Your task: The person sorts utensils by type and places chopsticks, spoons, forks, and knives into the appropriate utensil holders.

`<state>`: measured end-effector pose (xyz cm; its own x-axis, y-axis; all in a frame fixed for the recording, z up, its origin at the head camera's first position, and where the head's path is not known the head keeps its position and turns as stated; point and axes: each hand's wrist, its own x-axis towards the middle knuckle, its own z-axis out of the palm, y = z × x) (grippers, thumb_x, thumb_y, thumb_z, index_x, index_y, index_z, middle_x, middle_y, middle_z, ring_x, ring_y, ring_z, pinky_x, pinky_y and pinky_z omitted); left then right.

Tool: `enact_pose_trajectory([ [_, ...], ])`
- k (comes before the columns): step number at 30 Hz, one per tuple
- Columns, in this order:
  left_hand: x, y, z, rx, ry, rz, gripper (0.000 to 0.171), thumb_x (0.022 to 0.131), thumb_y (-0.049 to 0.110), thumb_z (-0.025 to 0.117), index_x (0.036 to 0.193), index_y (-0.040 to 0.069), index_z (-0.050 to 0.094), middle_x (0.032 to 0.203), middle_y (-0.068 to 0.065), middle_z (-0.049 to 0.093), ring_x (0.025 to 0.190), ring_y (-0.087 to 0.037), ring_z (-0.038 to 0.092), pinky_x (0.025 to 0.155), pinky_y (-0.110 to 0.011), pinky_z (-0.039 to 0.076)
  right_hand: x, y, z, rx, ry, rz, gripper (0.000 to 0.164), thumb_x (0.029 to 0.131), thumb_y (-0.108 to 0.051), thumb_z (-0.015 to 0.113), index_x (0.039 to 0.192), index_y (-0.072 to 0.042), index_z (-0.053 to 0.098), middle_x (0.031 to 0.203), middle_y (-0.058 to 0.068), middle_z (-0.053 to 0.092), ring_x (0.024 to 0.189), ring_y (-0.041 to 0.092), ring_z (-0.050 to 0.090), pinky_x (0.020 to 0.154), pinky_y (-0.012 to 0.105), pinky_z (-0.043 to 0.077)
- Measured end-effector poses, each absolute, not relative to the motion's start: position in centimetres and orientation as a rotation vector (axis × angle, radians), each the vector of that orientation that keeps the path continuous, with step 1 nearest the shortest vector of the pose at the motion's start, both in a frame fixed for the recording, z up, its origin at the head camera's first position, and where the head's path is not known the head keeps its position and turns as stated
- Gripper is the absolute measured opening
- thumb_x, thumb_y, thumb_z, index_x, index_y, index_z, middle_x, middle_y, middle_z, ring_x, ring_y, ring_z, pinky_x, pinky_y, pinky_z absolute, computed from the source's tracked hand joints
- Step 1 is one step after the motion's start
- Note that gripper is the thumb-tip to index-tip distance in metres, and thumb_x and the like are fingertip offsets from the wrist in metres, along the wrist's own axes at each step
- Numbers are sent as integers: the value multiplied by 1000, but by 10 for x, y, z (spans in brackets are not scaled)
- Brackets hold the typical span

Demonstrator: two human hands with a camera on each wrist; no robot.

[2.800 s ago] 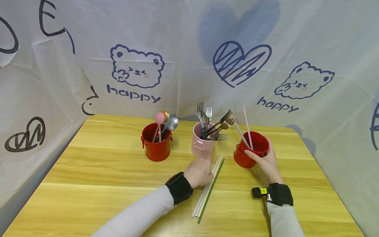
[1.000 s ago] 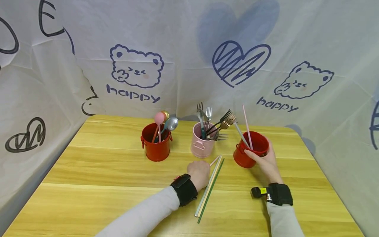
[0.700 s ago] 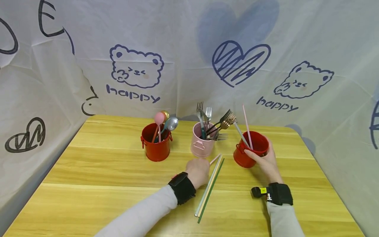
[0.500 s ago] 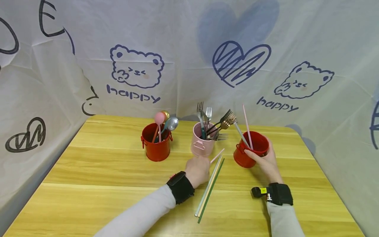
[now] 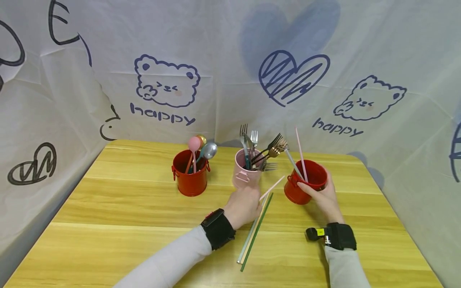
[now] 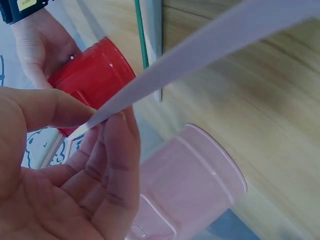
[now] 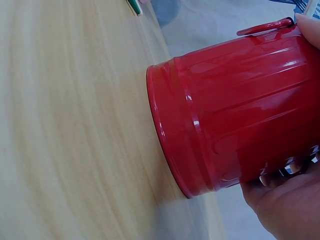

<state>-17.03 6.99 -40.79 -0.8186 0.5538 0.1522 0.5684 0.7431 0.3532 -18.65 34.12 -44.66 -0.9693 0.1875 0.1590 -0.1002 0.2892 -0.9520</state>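
Observation:
My left hand (image 5: 243, 206) pinches a pink chopstick (image 5: 272, 188) between thumb and fingers, in front of the pink bucket (image 5: 240, 182). In the left wrist view that chopstick (image 6: 200, 60) slants up across the picture. My right hand (image 5: 324, 198) grips the right red bucket (image 5: 296, 195) by its side, thumb at the rim. Two sticks stand in this bucket: a pink chopstick (image 5: 299, 150) and a silvery one (image 5: 293, 162). Below the left hand, a green chopstick (image 5: 257, 232) and paler ones (image 5: 245, 245) lie side by side on the table.
Several forks (image 5: 273, 150) lean out of the pink bucket, some toward the right red bucket. A second red bucket (image 5: 191, 185) with spoons (image 5: 194, 143) stands to the left. A white printed cloth (image 5: 223, 60) hangs behind the wooden table (image 5: 119, 224).
My left hand has picked the pink chopstick out of the row on the table, and its far end now points up toward the right red bucket. The right hand stays put.

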Motion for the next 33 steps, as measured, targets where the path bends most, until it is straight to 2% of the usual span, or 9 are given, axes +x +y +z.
enact_pose_trajectory([
  [14,-170,76,-399,-1035,-2706,-781,8,85,14,64,90,10,59,69,5,53,55,-7,49,45,-19,39,-186,341,-446,-90,-2313,1750,81,80,-17,75,146,-16,27,142,11,38,126,28,35,100,41,35],
  [24,-171,83,-388,-1073,-2563,-830,11,86,12,61,96,9,58,69,6,54,55,-6,48,45,-16,37,-187,342,-448,-56,-2288,1756,79,80,-13,75,145,-13,29,141,13,40,124,28,37,97,33,36],
  [33,-173,90,-378,-1094,-2478,-910,9,89,12,58,98,9,56,75,4,58,54,-5,47,44,-14,35,-186,340,-447,-55,-2283,1770,80,80,-15,75,146,-14,28,142,13,39,125,29,36,101,41,33],
])
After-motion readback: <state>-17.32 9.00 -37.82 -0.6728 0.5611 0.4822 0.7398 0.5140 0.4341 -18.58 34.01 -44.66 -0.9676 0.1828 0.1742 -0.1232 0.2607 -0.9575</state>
